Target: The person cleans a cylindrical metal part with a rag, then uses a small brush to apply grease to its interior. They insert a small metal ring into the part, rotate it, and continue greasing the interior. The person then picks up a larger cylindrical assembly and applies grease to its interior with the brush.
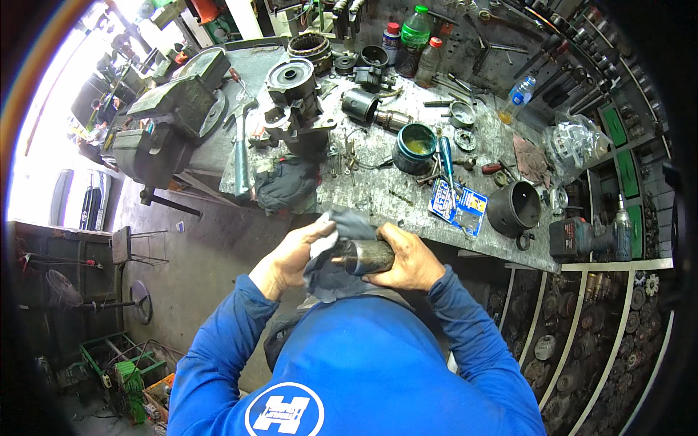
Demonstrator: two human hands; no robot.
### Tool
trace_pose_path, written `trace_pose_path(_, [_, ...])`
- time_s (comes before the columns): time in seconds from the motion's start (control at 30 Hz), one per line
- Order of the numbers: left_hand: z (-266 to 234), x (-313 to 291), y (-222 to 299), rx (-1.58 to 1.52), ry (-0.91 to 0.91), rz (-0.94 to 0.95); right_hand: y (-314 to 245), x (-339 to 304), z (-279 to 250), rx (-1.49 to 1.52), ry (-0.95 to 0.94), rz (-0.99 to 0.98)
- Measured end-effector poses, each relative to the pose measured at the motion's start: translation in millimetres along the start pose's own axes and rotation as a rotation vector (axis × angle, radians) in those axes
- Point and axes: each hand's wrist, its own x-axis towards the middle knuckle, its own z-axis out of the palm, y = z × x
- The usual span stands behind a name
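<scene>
In front of my body, just off the bench's near edge, my right hand (413, 260) is wrapped round a dark metal cylinder (372, 256), which looks like a motor armature. The cylinder lies sideways, and its left end goes into a grey rag (327, 280). My left hand (292, 256) grips that rag at its left side, thumb on top. The rag hides the covered end of the cylinder. Nearest on the bench, beyond my left hand, lies a dark crumpled cloth (286, 185) beside a hammer (241, 149).
The worktable (356, 195) carries a motor housing (292, 94), a tub of grease (416, 149), a blue-handled screwdriver (446, 160), a blue card (458, 207) and a hollow metal cylinder (514, 208). A bench vise (163, 116) stands left. A cordless power tool (582, 236) sits right, above parts shelves (574, 334).
</scene>
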Motion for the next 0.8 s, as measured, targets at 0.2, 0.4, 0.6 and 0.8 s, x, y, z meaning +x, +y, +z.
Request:
trace_pose_path(0.2, [54.3,32.4,-43.4,0.464,0.229,0.697,-13.1,15.3,46.8,0.364,0.351,0.199])
trace_pose_path(0.4, [64.0,77.1,-25.8,0.003,0.226,0.650,-26.1,39.9,27.3,-0.355,0.480,0.091])
trace_pose_path(0.6, [52.8,51.1,-8.4,0.047,-0.133,0.757,-53.8,26.7,15.0,0.231,0.381,0.163])
trace_pose_path(0.8, [35.5,42.3,13.1,0.088,-0.317,0.521,-37.7,24.4,7.3,0.845,-0.007,0.283])
